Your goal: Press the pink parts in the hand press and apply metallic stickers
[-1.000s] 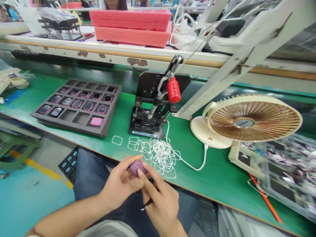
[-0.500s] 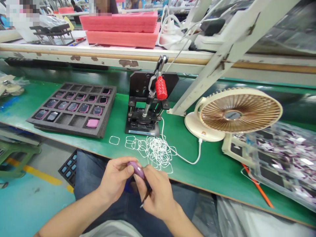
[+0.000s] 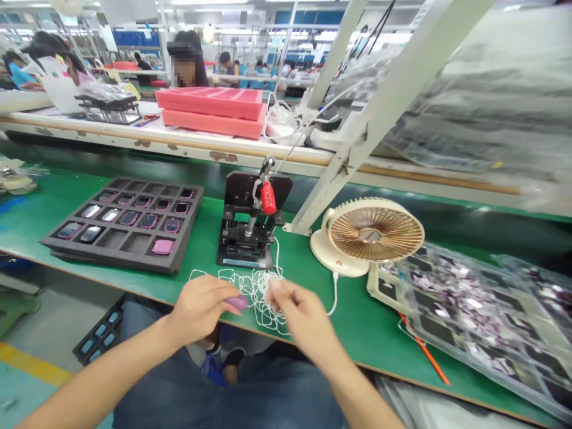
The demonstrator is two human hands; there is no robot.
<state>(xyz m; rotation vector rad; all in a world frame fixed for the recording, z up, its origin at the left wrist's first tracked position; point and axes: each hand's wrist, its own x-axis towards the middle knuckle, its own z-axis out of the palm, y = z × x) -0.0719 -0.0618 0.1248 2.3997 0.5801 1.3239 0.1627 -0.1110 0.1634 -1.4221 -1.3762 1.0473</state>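
Observation:
My left hand (image 3: 201, 307) is shut on a small pink-purple rounded device (image 3: 236, 302), which sticks out past its fingertips. My right hand (image 3: 301, 316) is apart from it, blurred, with its fingertips over a tangled pile of thin white rounded-square loops (image 3: 263, 298) on the green bench mat (image 3: 304, 286). I cannot tell whether those fingers hold a loop. Beyond the pile stands a black foam tray (image 3: 120, 225) holding several rounded devices in its square pockets, with some pockets bare.
A black bench press (image 3: 243, 220) with a red handle stands behind the loops. To the right are a cream desk fan (image 3: 370, 235) and a clear bag of parts (image 3: 469, 304). Pink foam trays (image 3: 210, 113) sit on the shelf behind, near a co-worker's dark sleeve (image 3: 196, 74).
My hands have moved apart. The right hand has left the purple device and gone to the white loops. The small dark tool no longer shows. The view has tilted up, showing more room.

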